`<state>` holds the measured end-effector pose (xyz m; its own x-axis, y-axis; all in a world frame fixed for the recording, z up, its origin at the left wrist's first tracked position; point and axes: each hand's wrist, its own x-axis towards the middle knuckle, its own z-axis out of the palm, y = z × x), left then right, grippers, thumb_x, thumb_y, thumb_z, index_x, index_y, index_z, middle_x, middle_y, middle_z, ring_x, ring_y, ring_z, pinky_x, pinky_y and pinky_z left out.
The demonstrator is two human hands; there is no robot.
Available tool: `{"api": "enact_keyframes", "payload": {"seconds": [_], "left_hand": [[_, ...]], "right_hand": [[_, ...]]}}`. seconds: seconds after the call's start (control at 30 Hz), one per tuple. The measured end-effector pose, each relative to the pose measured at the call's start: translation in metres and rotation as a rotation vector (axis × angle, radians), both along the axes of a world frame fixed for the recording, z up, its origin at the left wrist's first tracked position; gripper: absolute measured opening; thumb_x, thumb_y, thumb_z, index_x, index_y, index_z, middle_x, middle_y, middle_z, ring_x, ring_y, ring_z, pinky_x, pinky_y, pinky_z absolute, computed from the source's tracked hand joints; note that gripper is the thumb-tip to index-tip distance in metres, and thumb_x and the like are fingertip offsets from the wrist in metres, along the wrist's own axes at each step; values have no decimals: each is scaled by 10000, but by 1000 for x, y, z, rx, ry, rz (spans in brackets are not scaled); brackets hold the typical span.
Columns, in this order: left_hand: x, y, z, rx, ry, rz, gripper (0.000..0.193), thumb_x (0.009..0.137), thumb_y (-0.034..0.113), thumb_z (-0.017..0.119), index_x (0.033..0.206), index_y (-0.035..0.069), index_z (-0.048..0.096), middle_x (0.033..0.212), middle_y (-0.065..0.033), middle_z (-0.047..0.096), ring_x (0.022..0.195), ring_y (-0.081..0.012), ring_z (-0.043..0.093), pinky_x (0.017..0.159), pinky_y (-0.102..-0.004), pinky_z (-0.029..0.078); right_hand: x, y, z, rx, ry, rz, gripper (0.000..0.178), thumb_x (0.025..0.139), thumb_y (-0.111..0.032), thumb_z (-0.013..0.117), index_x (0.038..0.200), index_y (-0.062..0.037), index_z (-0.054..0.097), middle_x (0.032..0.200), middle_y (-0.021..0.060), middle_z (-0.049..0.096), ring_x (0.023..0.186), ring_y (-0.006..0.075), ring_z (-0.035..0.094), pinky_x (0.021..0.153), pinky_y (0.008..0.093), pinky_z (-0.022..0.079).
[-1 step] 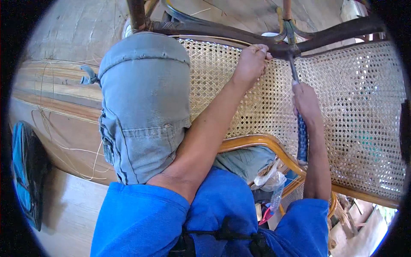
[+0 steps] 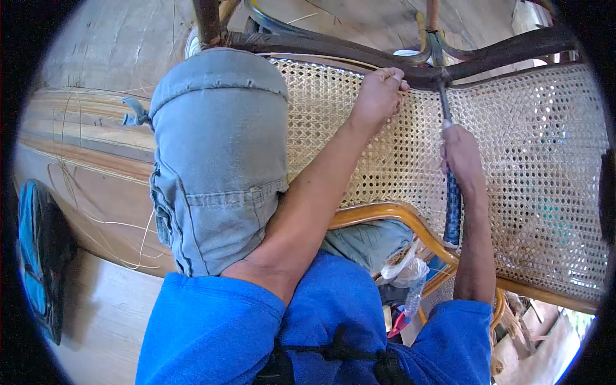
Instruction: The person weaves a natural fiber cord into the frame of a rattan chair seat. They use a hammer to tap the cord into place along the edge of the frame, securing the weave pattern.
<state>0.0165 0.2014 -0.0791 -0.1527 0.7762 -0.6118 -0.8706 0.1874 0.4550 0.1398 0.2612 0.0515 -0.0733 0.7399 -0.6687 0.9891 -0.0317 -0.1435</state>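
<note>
Woven cane webbing (image 2: 410, 154) stretches under my hands, bordered at the far side by a dark curved chair rail (image 2: 333, 48). My left hand (image 2: 380, 96) is closed in a pinch at the webbing's far edge, against the rail. A thin pale cane strip (image 2: 321, 59) runs along that edge toward its fingers; the fingertips are partly hidden. To the right, my right hand (image 2: 462, 154) grips a hammer-like tool (image 2: 453, 212) with a dark shaft and a blue-black textured handle. The tool's far end meets the rail beside a bound joint; its head cannot be made out.
My knee in grey trousers (image 2: 221, 135) rises left of the webbing. A glossy brown curved armrest (image 2: 385, 208) crosses near my lap, beside a plastic bottle (image 2: 414, 285). Loose cane strands (image 2: 122, 224) and a dark and teal bag (image 2: 42, 256) lie at the left.
My right hand and its tool have shifted very slightly to the right. My left hand keeps its pinch at the same spot on the edge.
</note>
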Motion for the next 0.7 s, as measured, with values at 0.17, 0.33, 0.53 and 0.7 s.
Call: {"api": "enact_keyframes", "payload": {"seconds": [0.17,0.33,0.53,0.7], "left_hand": [[1,1,-5,9,39,6,209,938,197,469,1038,34,555,789,-11,591,507,-66,443,438,-229,396],[2,1,-8,21,31,9,207,939,191,463,1040,35,553,775,-12,592,495,-66,444,419,-224,387],[4,2,-3,-1,-18,52,195,927,167,484,967,1,578,742,-27,574,502,-71,429,425,-238,351],[4,2,-8,14,20,42,211,930,196,479,1050,44,564,774,-2,607,493,-66,448,411,-221,372]], "right_hand": [[1,-7,12,122,261,5,279,904,-262,461,864,3,539,612,47,534,529,128,515,516,330,434],[7,-5,13,159,-195,315,337,875,-314,488,975,8,487,725,235,577,723,420,585,680,472,443],[20,-14,9,55,-130,152,265,872,-263,499,933,-5,492,712,207,594,648,326,626,593,442,469],[15,-15,6,115,-178,208,245,868,-245,508,939,-10,502,718,214,595,676,360,621,612,458,469]]}}
